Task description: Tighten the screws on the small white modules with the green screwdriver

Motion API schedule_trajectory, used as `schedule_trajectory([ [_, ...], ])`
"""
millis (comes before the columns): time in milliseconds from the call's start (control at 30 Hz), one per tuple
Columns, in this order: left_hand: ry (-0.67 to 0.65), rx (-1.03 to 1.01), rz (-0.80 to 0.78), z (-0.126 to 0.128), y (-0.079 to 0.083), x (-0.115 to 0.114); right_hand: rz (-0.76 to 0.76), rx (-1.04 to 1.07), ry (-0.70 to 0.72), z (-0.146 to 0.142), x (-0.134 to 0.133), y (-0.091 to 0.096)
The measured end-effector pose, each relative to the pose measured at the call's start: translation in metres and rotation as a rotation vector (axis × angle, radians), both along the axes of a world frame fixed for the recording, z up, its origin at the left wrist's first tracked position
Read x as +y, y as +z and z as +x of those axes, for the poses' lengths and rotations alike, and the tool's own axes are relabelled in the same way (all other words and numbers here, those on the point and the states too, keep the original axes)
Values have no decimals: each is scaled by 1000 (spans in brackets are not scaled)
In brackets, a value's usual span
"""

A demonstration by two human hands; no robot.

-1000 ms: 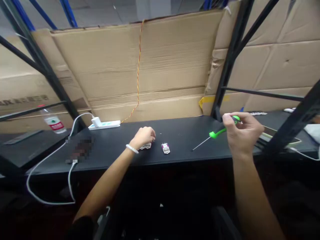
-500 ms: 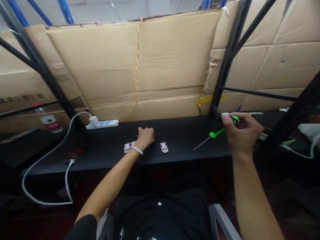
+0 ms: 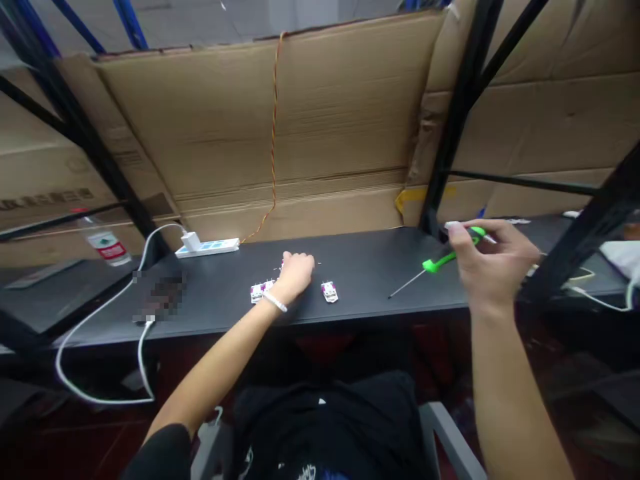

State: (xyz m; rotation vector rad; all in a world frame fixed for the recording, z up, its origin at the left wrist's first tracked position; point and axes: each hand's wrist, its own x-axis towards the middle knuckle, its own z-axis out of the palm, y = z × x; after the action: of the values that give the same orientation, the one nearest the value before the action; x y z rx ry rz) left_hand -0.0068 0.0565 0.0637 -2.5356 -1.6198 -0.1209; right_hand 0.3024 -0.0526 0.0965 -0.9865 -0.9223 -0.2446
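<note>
My left hand (image 3: pixel 296 275), with a pale beaded bracelet at the wrist, is closed low over the black tabletop. A bit of a small white-and-purple part (image 3: pixel 281 265) shows at its fingers; the rest is hidden. Just left of that wrist lie similar white-and-purple parts (image 3: pixel 257 293), side by side. Another such part (image 3: pixel 329 291) lies alone to the right of the hand. My right hand (image 3: pixel 493 260) is raised at the right, wrapped around a green-and-black screwdriver (image 3: pixel 431 266) whose shaft slants down to the left. A small white piece (image 3: pixel 453 225) shows at its thumb tip.
A white power strip (image 3: pixel 210 247) with a plugged-in charger sits at the table's back left. Its white cable (image 3: pixel 100 309) loops past the front edge to a blurred object. A bottle (image 3: pixel 107 245) stands at the left. Black rack posts (image 3: pixel 453 127) and cardboard (image 3: pixel 345 120) border the table.
My left hand has shifted slightly to the right, and white and purple now show at its fingers. My right hand has moved a little right with the screwdriver. The camera view has tilted slightly.
</note>
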Motion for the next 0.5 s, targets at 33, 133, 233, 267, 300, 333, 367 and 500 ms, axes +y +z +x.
schedule_trajectory([
  [33, 1, -14, 0, -3, 2, -2, 11, -8, -12, 0, -2, 2],
  [133, -8, -57, -17, -11, 1, -14, 48, -35, -59, -1, -10, 8],
  [233, -2, -82, 4, -12, -8, -29, 76, -20, -70, -1, -17, 15],
  [267, -5, -97, 39, -12, -12, -34, 80, -15, -75, 0, -19, 16],
  [300, -6, -112, 71, -11, -15, -37, 83, -14, -82, 1, -20, 16],
  [333, -11, -127, 96, -11, -18, -40, 87, -13, -85, 2, -21, 17],
  [367, -25, -155, 123, -12, -20, -43, 90, -14, -84, 3, -22, 17],
  [500, -179, -410, 244, -27, -28, -60, 94, -37, -80, 5, -21, 16],
])
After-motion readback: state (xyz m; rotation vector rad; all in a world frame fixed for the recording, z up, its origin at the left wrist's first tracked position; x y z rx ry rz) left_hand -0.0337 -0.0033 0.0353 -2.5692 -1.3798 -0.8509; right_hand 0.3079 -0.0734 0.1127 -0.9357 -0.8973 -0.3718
